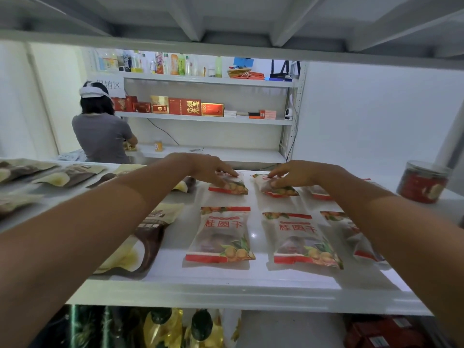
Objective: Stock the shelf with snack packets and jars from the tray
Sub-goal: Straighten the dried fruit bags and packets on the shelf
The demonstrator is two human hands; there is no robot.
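Left hand pinches red packet, right hand pinches second packet, near shelf back edge; likely aligning behind front packets.

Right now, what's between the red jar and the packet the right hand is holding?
In the head view: beside the packet held by the right hand lies another red-and-white packet, partly hidden by the forearm, then bare shelf up to the red jar.

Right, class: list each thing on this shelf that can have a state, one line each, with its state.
left hand: fingers on back-left packet, grip unclear
right hand: fingers on back-middle packet, grip unclear
front packets: lying flat, untouched
brown packets: lying flat
jar: upright, lid on
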